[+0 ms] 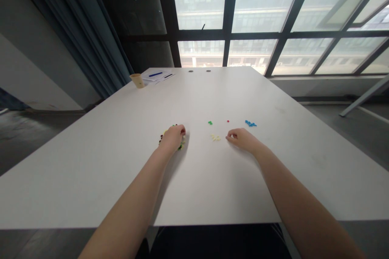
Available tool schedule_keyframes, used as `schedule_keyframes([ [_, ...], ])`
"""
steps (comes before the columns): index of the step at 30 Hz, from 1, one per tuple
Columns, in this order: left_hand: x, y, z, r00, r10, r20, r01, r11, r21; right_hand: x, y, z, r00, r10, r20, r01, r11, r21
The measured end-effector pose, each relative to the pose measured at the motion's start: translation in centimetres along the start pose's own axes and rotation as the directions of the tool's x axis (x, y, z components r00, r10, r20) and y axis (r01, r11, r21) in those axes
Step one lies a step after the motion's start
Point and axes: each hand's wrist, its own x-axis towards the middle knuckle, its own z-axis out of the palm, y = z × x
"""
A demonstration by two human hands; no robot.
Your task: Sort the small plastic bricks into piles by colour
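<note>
My left hand (172,137) is over a mixed pile of tiny coloured pieces (183,144), covering most of it. Its fingers are curled together, and whatever is in them is hidden. My right hand (242,138) rests low over the table with thumb and forefinger drawn into a pinch; anything between them is too small to make out. Just left of its fingertips lies a loose group of cream pieces (215,138). Farther back are a small green cluster (210,122), a red piece (227,121) and a group of blue pieces (251,123).
The white table (194,97) reaches back toward the windows. At its far left stand a tan paper cup (137,81) and some papers (152,76) with a blue pen (155,74) on them. Two dark round discs (191,71) are near the far edge.
</note>
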Motion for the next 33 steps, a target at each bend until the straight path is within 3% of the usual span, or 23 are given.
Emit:
schedule_keyframes([
  [9, -0.3, -0.6, -0.5, 0.998, -0.016, 0.066, 0.009, 0.995, 0.104, -0.1, 0.0, 0.0, 1.0, -0.023, -0.013, 0.023, 1.0, 0.017],
  [17, -0.3, -0.2, -0.4, 0.997, -0.019, 0.078, 0.015, 0.998, 0.056, -0.1, -0.1, 0.0, 1.0, -0.026, -0.015, 0.026, 0.999, 0.032],
  [20, -0.1, -0.1, -0.4, 0.999, 0.015, 0.033, -0.013, 0.998, -0.061, -0.1, -0.1, -0.1, 0.999, -0.027, -0.016, 0.028, 0.999, 0.033],
  [23, 0.0, 0.4, -0.4, 0.999, 0.036, -0.006, -0.036, 0.936, -0.349, -0.2, -0.1, 0.0, 1.0, -0.025, -0.018, 0.025, 0.999, 0.031],
  [25, -0.2, 1.0, -0.5, 0.999, 0.02, 0.026, 0.0, 0.787, -0.618, -0.2, -0.1, 0.0, 0.999, -0.023, -0.022, 0.024, 0.999, 0.03],
  [26, -0.4, 1.4, -0.6, 0.998, 0.017, 0.066, 0.039, 0.662, -0.749, -0.2, -0.1, 0.0, 0.999, -0.022, -0.023, 0.023, 0.999, 0.031],
  [28, -0.8, 2.4, -0.9, 0.985, 0.05, 0.167, 0.142, 0.328, -0.934, -0.1, -0.1, 0.0, 1.0, -0.02, -0.02, 0.021, 0.999, 0.034],
  [31, -1.7, 4.2, -1.1, 0.948, 0.175, 0.266, 0.292, -0.146, -0.945, 0.0, -0.1, 0.1, 0.999, -0.028, -0.018, 0.029, 0.999, 0.039],
  [33, -2.3, 5.2, -1.1, 0.91, 0.279, 0.305, 0.385, -0.302, -0.872, 0.1, 0.0, 0.1, 0.999, -0.035, -0.028, 0.036, 0.999, 0.033],
])
